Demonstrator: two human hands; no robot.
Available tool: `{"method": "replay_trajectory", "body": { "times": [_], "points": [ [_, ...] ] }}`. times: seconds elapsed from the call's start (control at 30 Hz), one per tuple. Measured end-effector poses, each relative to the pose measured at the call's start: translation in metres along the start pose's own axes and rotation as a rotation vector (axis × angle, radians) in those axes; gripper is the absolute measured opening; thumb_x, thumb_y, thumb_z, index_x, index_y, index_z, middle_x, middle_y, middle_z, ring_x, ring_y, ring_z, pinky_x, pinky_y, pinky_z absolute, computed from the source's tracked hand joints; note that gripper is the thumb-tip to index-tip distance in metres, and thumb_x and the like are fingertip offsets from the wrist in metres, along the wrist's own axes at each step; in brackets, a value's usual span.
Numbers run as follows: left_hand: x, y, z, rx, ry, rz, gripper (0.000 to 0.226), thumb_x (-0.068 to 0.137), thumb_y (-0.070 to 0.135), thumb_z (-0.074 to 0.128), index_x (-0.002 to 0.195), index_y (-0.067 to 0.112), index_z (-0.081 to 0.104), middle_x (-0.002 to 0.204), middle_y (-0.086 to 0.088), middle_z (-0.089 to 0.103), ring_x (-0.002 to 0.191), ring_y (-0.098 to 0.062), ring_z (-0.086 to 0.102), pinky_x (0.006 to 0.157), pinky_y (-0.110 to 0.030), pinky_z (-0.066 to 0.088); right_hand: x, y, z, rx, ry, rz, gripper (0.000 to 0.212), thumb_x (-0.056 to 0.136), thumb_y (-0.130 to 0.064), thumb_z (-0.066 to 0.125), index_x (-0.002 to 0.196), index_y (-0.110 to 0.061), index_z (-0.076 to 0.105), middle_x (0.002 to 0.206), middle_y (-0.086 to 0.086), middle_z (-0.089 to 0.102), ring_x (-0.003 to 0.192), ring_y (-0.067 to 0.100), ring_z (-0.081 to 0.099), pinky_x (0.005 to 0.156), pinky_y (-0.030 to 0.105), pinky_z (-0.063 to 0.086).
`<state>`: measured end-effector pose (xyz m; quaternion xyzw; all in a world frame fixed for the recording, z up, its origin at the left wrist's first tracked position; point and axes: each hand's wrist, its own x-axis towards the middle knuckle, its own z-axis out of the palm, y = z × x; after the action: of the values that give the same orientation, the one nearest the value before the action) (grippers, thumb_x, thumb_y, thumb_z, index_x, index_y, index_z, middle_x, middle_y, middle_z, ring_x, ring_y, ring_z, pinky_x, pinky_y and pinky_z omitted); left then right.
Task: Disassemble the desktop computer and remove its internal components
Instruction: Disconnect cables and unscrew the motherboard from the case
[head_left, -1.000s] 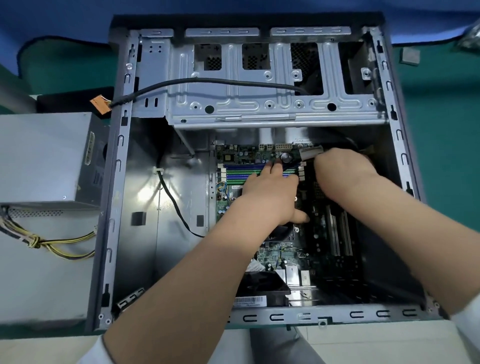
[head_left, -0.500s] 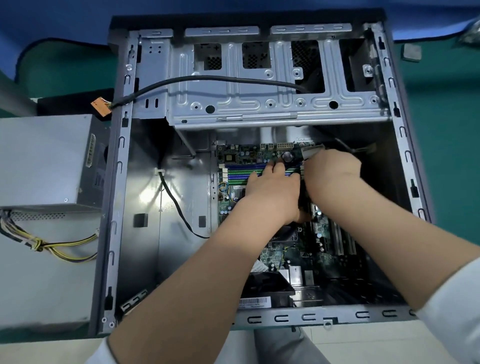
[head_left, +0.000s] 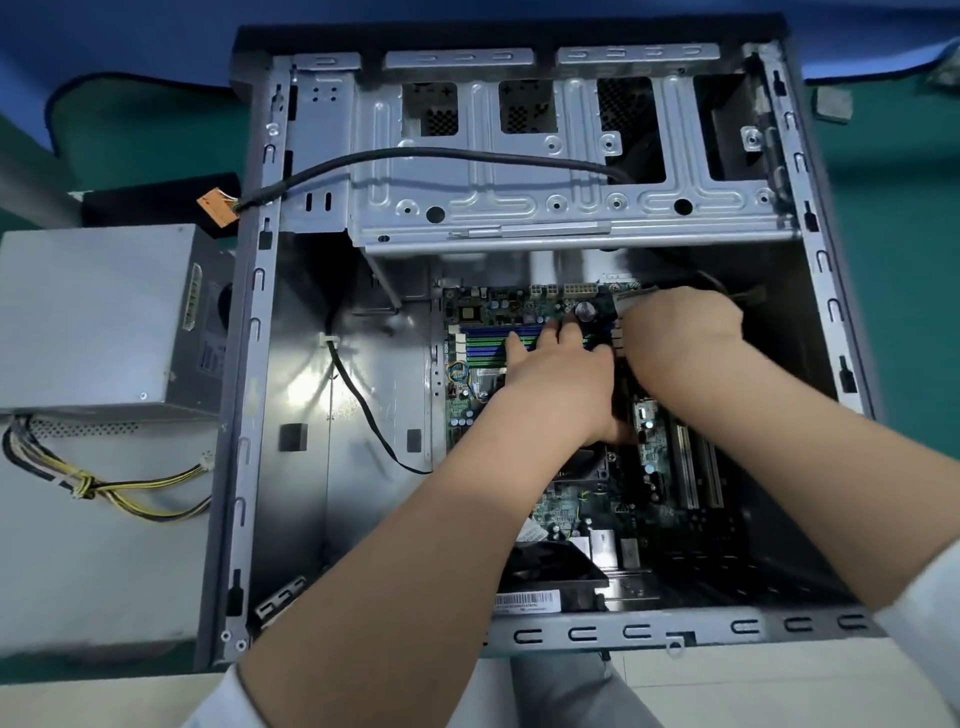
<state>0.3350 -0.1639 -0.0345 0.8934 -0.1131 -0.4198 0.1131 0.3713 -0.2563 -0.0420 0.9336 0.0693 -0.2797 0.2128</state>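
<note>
Now both hands sit closer: left hand (head_left: 558, 376) flat on motherboard (head_left: 483, 332), right hand (head_left: 680, 338) grip unclear.

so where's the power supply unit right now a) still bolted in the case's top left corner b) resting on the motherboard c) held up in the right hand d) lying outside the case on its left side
d: the grey power supply unit lies on the surface outside the case, to its left, its yellow and black cables trailing beside it, while both hands work on the motherboard.
</note>
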Motion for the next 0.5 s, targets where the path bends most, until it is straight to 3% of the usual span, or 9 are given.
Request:
{"method": "replay_trajectory", "body": {
  "times": [0.1, 0.27, 0.5],
  "points": [
    [-0.001, -0.001, 0.0, -0.007, 0.002, 0.002, 0.078, 0.082, 0.054, 0.062, 0.144, 0.02, 0.028, 0.157, -0.013, 0.007, 0.145, -0.03, 0.003, 0.114, -0.058, 0.002, -0.003, 0.018, 0.001, 0.088, 0.028, -0.002, 0.033, 0.092, -0.006, 0.04, 0.117, -0.009, 0.061, 0.122, 0.012, 0.06, 0.112, 0.032, 0.057, 0.081, 0.038, 0.046],
    [0.001, 0.0, 0.001, -0.005, -0.01, -0.013, 0.089, 0.078, 0.062, 0.062, 0.146, 0.019, 0.024, 0.157, -0.012, 0.005, 0.146, -0.029, 0.0, 0.114, -0.059, -0.001, -0.003, -0.004, -0.001, 0.076, -0.001, 0.054, 0.035, 0.092, -0.008, 0.043, 0.123, -0.012, 0.059, 0.128, 0.006, 0.057, 0.118, 0.026, 0.054, 0.07, 0.033, 0.037],
    [0.001, 0.0, 0.001, -0.001, -0.001, -0.008, 0.08, 0.082, 0.053, 0.062, 0.145, 0.019, 0.026, 0.157, -0.012, 0.006, 0.146, -0.029, 0.001, 0.114, -0.059, 0.003, -0.003, 0.014, 0.001, 0.128, 0.02, 0.047, 0.031, 0.092, -0.008, 0.042, 0.116, -0.008, 0.061, 0.122, 0.011, 0.06, 0.112, 0.032, 0.057, 0.074, 0.035, 0.038]
  ]
}}
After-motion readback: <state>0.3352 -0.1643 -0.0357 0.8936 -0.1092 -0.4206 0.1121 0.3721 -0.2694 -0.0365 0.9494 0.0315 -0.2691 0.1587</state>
